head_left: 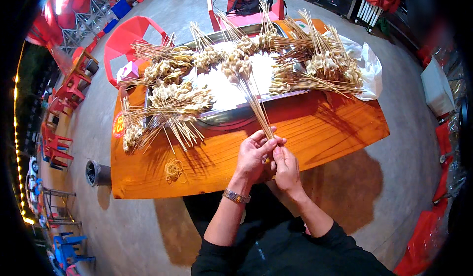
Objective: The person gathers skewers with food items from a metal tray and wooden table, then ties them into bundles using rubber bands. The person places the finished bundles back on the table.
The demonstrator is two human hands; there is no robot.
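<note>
A bundle of bamboo skewers with pale pieces of food at the far ends is in both my hands. My left hand, with a metal watch band on its wrist, wraps the bare stick ends. Fingers of my right hand pinch at the same ends, close against the left. The food end of this bundle reaches over a metal tray, whose bright middle is washed out by glare. Around the tray lie more skewer bundles, some with sticks hanging past its rim. Loose rubber bands lie on the wooden table.
Skewers stand piled by a white plastic bag at the table's right. A tissue box is at the left edge. Red plastic chairs stand beyond the table, one holding a black bag. A bin sits on the floor.
</note>
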